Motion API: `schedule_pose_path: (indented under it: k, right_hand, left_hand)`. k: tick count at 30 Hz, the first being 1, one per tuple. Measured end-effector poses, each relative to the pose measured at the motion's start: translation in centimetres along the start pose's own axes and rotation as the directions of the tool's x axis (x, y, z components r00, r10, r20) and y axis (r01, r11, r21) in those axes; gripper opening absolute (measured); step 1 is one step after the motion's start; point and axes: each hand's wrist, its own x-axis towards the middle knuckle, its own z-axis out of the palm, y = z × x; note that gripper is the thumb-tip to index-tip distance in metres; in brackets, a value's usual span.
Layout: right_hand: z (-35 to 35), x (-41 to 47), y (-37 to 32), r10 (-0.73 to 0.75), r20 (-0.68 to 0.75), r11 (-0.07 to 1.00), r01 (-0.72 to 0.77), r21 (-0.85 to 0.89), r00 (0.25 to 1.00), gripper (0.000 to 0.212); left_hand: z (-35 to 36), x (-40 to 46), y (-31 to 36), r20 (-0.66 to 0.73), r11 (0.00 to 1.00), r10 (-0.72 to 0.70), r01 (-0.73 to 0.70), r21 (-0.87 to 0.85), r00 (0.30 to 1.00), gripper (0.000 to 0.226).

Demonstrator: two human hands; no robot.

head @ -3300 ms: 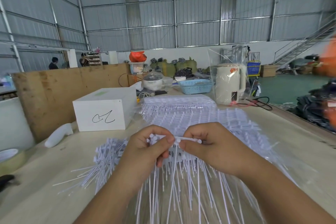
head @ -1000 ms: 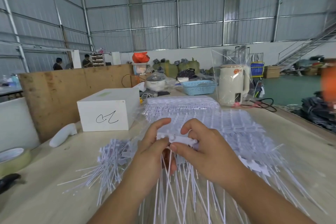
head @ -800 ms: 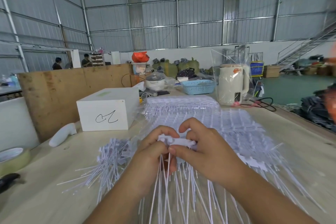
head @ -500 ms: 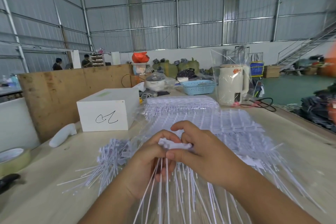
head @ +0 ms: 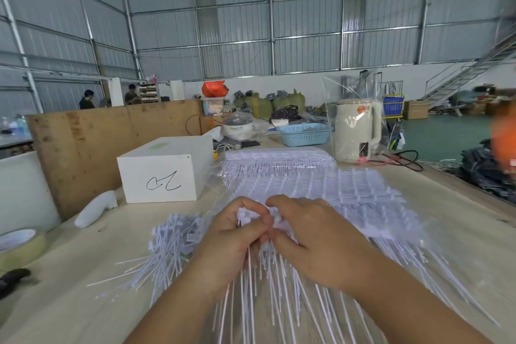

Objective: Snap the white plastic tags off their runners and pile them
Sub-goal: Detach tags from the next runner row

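Note:
My left hand (head: 234, 234) and my right hand (head: 310, 234) meet over the middle of the table. Both pinch a bunch of white plastic tags (head: 248, 216) by their heads, the thin tails hanging down between my wrists. The runner itself is hidden by my fingers. Left of my hands lies a pile of loose white tags (head: 170, 243). Behind my hands spreads a wide sheet of tags on runners (head: 329, 190), with a further stack (head: 276, 159) at its far end.
A white box (head: 164, 170) with a black scribble stands at the left, a white handle-shaped thing (head: 96, 208) beside it. A tape roll (head: 19, 246) sits at the left edge. A bagged cream kettle (head: 356, 131), blue basket (head: 304, 134) and black cables (head: 402, 159) lie farther back.
My hands have come closer together and bunched the tag heads. A second ago the runner was stretched between them; now my fingers cover it.

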Motion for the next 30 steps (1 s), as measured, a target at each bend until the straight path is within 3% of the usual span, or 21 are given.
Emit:
schedule_pose_path:
  k: [2, 7, 13, 17, 21, 23, 26, 28, 30]
  right_hand:
    - [-0.2, 0.2, 0.2, 0.013, -0.03, 0.999, -0.014, -0.052, 0.999, 0.03]
    - [0.0, 0.1, 1.3, 0.125, 0.108, 0.932, -0.155, 0.327, 0.986, 0.03]
    - [0.8, 0.2, 1.6, 0.119, 0.074, 0.88, -0.14, 0.454, 0.99, 0.028]
    - [0.8, 0.3, 1.1, 0.158, -0.026, 0.888, -0.131, 0.441, 0.987, 0.027]
    - [1.5, 0.5, 0.1, 0.224, -0.11, 0.918, -0.172, 0.358, 0.968, 0.029]
    - [1.5, 1.0, 0.0, 0.327, -0.22, 0.891, -0.222, 0.396, 0.919, 0.035]
    - [0.1, 1.0, 1.7, 0.463, -0.417, 0.833, -0.222, 0.507, 0.782, 0.041]
    - [-0.5, 0.5, 2.7, 0.457, -0.37, 0.792, -0.181, 0.583, 0.809, 0.04]
    - [0.0, 0.2, 2.7, 0.368, -0.213, 0.763, -0.163, 0.626, 0.905, 0.033]
  left_hand:
    - [0.0, 0.1, 0.1, -0.045, 0.999, 0.027, -0.028, -0.029, 0.999, 0.01]
    - [0.1, -0.1, 0.0, -0.002, 0.999, -0.036, 0.036, -0.001, 0.999, 0.008]
    - [-0.2, -0.1, 0.3, 0.021, 0.998, -0.068, 0.068, -0.017, 0.997, 0.009]
    - [0.3, -0.1, 0.4, -0.026, 0.998, -0.007, 0.005, -0.07, 1.0, 0.01]
    - [1.1, -0.1, 0.0, -0.139, 0.988, -0.033, 0.012, -0.156, 0.99, 0.016]
    - [1.1, 0.0, -0.2, -0.209, 0.962, -0.104, 0.046, -0.268, 0.972, 0.02]
    - [0.2, 0.3, 0.1, -0.223, 0.874, -0.218, 0.089, -0.477, 0.95, 0.016]
    - [-0.5, 0.6, 0.2, -0.257, 0.908, -0.199, 0.079, -0.411, 0.946, 0.012]
    - [-0.3, 0.4, 0.1, -0.247, 0.96, -0.155, 0.087, -0.268, 0.956, 0.009]
